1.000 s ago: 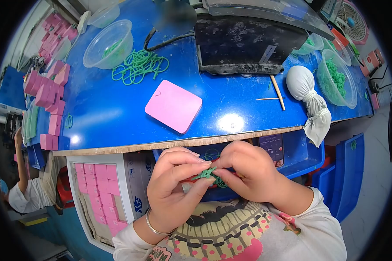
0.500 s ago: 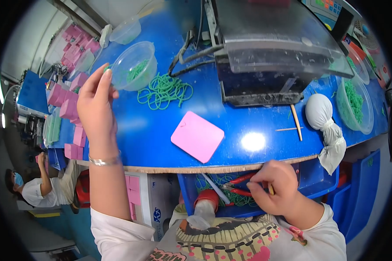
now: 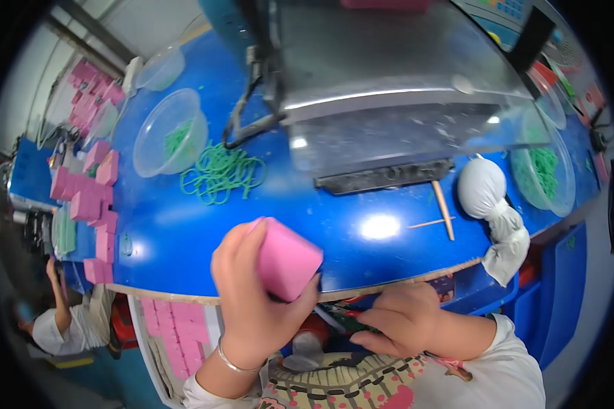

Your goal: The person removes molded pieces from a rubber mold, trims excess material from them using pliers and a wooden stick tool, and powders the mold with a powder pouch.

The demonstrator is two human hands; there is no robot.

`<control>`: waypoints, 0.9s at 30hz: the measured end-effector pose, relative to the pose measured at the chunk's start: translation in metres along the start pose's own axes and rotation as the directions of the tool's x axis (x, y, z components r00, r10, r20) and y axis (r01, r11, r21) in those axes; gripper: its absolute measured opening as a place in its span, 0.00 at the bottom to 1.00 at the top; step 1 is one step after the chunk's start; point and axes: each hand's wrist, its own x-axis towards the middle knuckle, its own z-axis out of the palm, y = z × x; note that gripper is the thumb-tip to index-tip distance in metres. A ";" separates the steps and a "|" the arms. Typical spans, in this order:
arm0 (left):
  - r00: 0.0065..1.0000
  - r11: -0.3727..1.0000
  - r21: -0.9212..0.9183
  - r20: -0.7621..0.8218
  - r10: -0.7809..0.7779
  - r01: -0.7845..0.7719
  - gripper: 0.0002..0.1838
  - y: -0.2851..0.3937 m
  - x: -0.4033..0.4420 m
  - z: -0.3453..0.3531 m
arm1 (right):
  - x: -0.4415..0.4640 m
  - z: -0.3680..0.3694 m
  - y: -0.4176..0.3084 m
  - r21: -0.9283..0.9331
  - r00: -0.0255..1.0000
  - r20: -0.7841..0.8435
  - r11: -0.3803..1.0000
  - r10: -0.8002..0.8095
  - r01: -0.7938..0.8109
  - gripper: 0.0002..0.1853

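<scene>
My left hand (image 3: 249,293) is closed around a pink block (image 3: 288,260), lifted and tilted above the front edge of the blue table. My right hand (image 3: 406,313) is over the blue drawer (image 3: 488,290) below the table edge. Its fingers and thumb point left and are apart, close to the red-handled pliers (image 3: 346,311), partly hidden by the hand. Whether anything lies in its palm is hidden. A loose heap of green cords (image 3: 222,170) lies on the table beyond the left hand.
Behind the heap stands a clear bowl (image 3: 147,146) with green cord. A dark machine (image 3: 389,129) takes up the back middle. To the right are a wooden stick (image 3: 443,211), a white cloth-wrapped bundle (image 3: 482,187) and another bowl (image 3: 556,194). Pink blocks (image 3: 85,204) are stacked left, near a seated person (image 3: 71,327).
My left hand has come down from beside the bowl and lifted the pink block off the table. My right hand has moved left over the pliers, its fingers loosening. The view has shifted.
</scene>
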 end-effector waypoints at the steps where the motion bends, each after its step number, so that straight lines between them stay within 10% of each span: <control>1: 1.000 0.999 -0.031 0.006 0.014 -0.014 0.48 0.004 -0.004 0.000 | -0.001 0.001 -0.001 0.041 1.000 0.018 0.999 0.023 -0.023 0.15; 3: 0.977 0.986 -0.141 -0.204 0.064 -0.094 0.41 0.017 -0.016 -0.006 | 0.002 -0.001 -0.007 0.048 0.996 0.034 0.995 0.082 -0.083 0.18; 5: 0.972 0.980 -0.129 -0.198 0.128 -0.155 0.41 0.024 -0.029 -0.011 | 0.009 -0.004 -0.012 0.506 0.905 0.275 0.751 0.326 -0.424 0.24; 9: 0.867 0.876 -0.074 0.129 0.481 -0.476 0.54 0.024 -0.045 -0.027 | 0.006 0.001 -0.015 0.521 0.768 0.531 0.577 0.358 -0.629 0.25; 11: 0.981 0.831 -0.535 -0.181 0.064 -0.153 0.56 0.022 -0.060 -0.022 | -0.001 0.010 -0.016 0.804 0.843 0.508 0.255 0.176 -0.537 0.22; 13: 0.919 0.518 -0.777 0.194 -0.343 0.357 0.45 0.054 -0.049 -0.027 | -0.002 0.013 -0.021 0.795 0.845 0.525 0.294 0.101 -0.530 0.22; 15: 0.801 0.445 -0.747 0.590 0.100 0.494 0.36 0.018 -0.062 -0.019 | -0.003 0.025 -0.031 0.832 0.832 0.555 -0.017 0.005 -0.555 0.18; 17: 0.848 0.447 -0.798 0.510 0.143 0.405 0.32 0.026 -0.071 -0.023 | -0.002 0.023 -0.036 0.834 0.830 0.546 0.023 0.113 -0.552 0.19; 19: 0.802 0.288 -0.766 0.598 -0.009 0.574 0.35 0.023 -0.075 -0.027 | 0.000 0.017 -0.033 0.353 0.772 0.591 0.786 0.232 -0.507 0.21; 20: 0.805 0.079 -0.805 0.572 -0.158 0.588 0.41 0.034 -0.076 -0.021 | -0.006 0.023 -0.035 0.373 0.884 0.368 0.825 0.289 -0.425 0.22; 23: 0.697 0.197 -0.669 0.698 -0.163 0.716 0.46 0.030 -0.078 -0.027 | -0.007 0.016 -0.034 0.290 0.965 0.064 0.920 0.255 -0.262 0.27; 27: 0.606 0.071 -0.608 0.760 -0.236 0.791 0.49 0.030 -0.090 -0.017 | -0.007 0.010 -0.031 0.194 0.987 0.156 0.981 -0.051 0.020 0.27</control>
